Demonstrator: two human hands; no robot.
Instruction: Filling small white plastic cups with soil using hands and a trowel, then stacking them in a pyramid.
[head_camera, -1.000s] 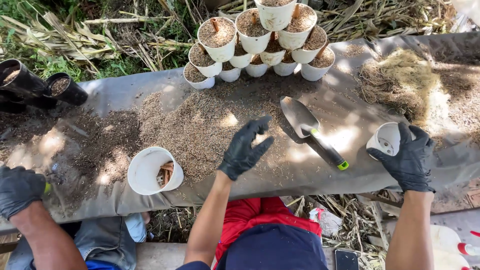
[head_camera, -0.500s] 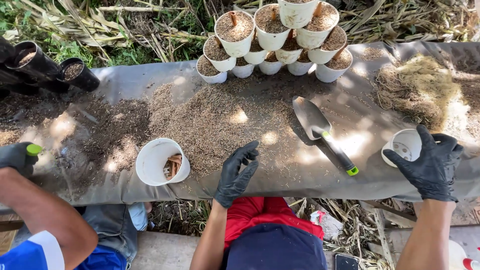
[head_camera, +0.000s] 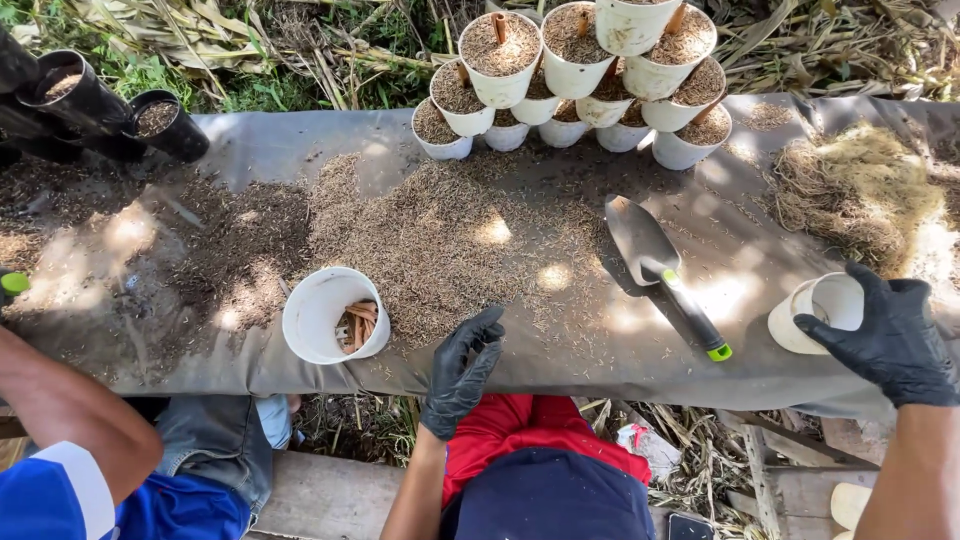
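2 gloved hands — right hand (head_camera: 893, 338) clamped on a white cup (head_camera: 822, 312), left hand (head_camera: 463, 368) spread, empty — trowel (head_camera: 662, 269) between.

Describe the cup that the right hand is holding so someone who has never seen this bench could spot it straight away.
Start at the grey sheet covering the bench and go to its right end, below the heap of dry straw. There the gloved right hand grips a white cup lying on its side. Unlike the stacked filled cups at the back, it looks empty.

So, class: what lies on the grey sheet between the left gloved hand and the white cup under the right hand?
In the head view, a trowel with a black handle.
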